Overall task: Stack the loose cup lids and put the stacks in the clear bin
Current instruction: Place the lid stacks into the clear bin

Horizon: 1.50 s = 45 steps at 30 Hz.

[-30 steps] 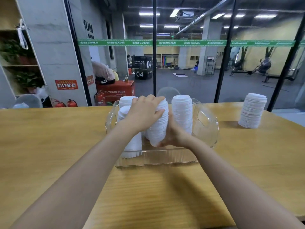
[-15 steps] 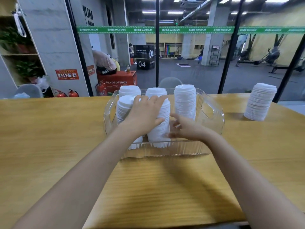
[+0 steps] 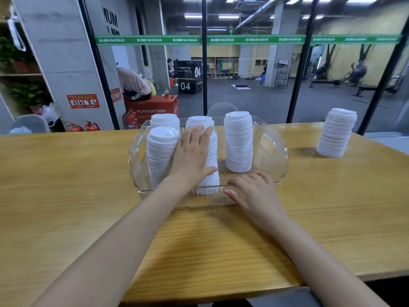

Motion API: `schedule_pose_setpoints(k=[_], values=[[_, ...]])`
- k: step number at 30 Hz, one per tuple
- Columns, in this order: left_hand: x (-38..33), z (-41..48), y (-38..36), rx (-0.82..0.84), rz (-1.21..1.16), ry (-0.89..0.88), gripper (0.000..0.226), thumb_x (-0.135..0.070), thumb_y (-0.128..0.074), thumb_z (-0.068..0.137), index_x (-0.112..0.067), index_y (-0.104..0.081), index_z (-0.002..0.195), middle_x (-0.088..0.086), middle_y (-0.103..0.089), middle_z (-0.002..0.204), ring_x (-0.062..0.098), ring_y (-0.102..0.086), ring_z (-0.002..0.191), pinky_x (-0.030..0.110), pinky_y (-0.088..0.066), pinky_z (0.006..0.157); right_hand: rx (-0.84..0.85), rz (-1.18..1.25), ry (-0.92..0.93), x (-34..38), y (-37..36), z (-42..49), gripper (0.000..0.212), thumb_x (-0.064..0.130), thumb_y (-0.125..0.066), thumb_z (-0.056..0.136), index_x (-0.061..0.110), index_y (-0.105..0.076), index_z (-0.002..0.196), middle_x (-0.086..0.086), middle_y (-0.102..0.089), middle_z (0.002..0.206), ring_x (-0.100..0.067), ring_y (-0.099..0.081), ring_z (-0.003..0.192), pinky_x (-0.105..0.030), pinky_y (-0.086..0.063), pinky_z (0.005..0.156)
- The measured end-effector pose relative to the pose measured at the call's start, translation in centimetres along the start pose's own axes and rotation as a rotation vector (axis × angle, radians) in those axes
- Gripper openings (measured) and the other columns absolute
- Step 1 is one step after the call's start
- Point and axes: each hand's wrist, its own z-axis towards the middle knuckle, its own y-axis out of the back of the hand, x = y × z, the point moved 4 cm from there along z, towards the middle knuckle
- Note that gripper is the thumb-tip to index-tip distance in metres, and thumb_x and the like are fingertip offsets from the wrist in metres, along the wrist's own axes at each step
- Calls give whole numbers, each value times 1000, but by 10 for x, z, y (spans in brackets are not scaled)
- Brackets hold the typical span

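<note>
Table (image 3: 66, 196): light wood with a long grain, running across the whole view; the bin and all the lids stand on it.
Clear bin (image 3: 277, 158): see-through plastic with rounded corners, a handle cut-out in each end wall and a ribbed near wall. It sits at the middle of the table, just ahead of both hands.
Back-left stack (image 3: 164, 120): white lids nested upright in the bin's far left corner, mostly hidden by the stack in front of it.
Front-left stack (image 3: 162, 156): a tall, straight column of white lids with thin ridged edges and a flat top lid, close to the bin's left end wall.
Left hand (image 3: 194, 156): fingers straight and close together, palm laid flat on the near side of the middle stack, thumb spread out to the right low on that stack.
Middle stack (image 3: 199, 121): white lids standing in the bin between the front-left and right stacks. Its lowest lids look a little uneven behind the near wall.
Right stack (image 3: 238, 142): a neat upright white column, apart from the middle stack, with bare bin floor around it.
Right hand (image 3: 254, 191): palm down, fingers loosely extended toward the left, holding nothing, at the bin's near right corner. Whether it touches the rim cannot be told.
Outside stack (image 3: 336, 134): a white lid column on the bare table, well to the right of the bin.
</note>
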Motion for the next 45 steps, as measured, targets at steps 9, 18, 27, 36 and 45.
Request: schedule_pose_setpoints(k=[9, 18, 27, 36, 45], values=[[10, 2, 7, -8, -28, -72, 81, -47, -66, 87, -14, -26, 150, 12, -22, 156, 31, -15, 146, 43, -13, 120, -122, 19, -15, 2, 0, -2, 37, 49, -40, 95, 27, -69, 93, 14, -68, 83, -17, -61, 80, -33, -31, 88], [-7, 6, 1, -71, 37, 38, 51, -33, -48, 100, -16, -37, 146, 11, -39, 148, 35, -30, 138, 44, -24, 113, -65, 21, -19, 1, -1, -3, 34, 48, -40, 96, 27, -67, 95, 14, -67, 86, -18, -61, 82, -33, -31, 88], [-31, 4, 15, -117, -2, 0, 52, -37, -55, 96, -12, -44, 140, 15, -38, 150, 39, -24, 142, 50, -14, 118, -129, 66, 109, -3, 20, -4, 31, 40, -49, 92, 20, -69, 105, 6, -67, 103, -20, -59, 99, -33, -35, 97], [-116, 9, 25, -226, -325, -135, 42, -33, -43, 92, -13, -58, 126, 12, -55, 131, 34, -43, 126, 45, -35, 106, -222, -37, 8, -56, 88, -28, 26, 28, -54, 89, 16, -69, 106, -1, -66, 118, -28, -53, 113, -38, -36, 96], [-229, 26, -9, -161, -549, -213, 34, -17, -53, 98, -10, -55, 131, 10, -53, 134, 25, -41, 129, 38, -35, 109, -138, -133, -203, -141, 107, -67, 28, 15, -76, 80, 12, -68, 107, -6, -65, 122, -36, -57, 114, -48, -44, 91]])
